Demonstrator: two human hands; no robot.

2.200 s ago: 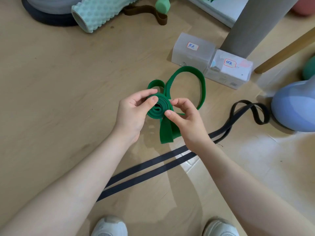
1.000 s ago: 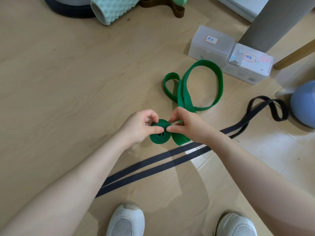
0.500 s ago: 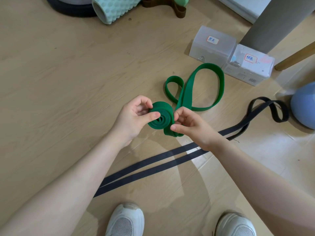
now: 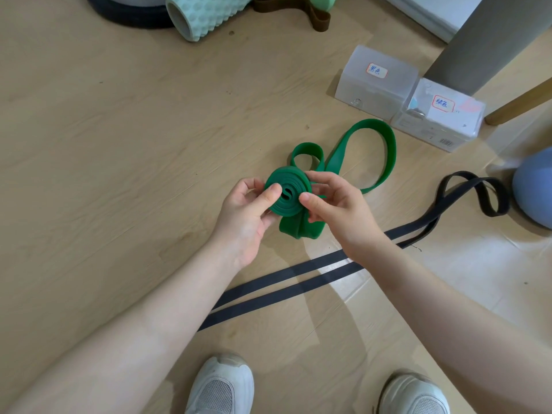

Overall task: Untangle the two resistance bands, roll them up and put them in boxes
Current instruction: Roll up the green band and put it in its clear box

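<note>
Over the floor [image 4: 89, 144], both my hands, left [image 4: 248, 216] and right [image 4: 334, 204], pinch the green coil [image 4: 286, 194]; its unrolled tail [image 4: 376, 150] runs far-right.

Beyond the gripped green band [image 4: 388, 150], two clear boxes carry handwritten red-bordered labels: the nearer-left box [image 4: 375, 85] reads "黑色", the right box [image 4: 439, 115] reads "绿色", plus an unreadable barcode.
</note>
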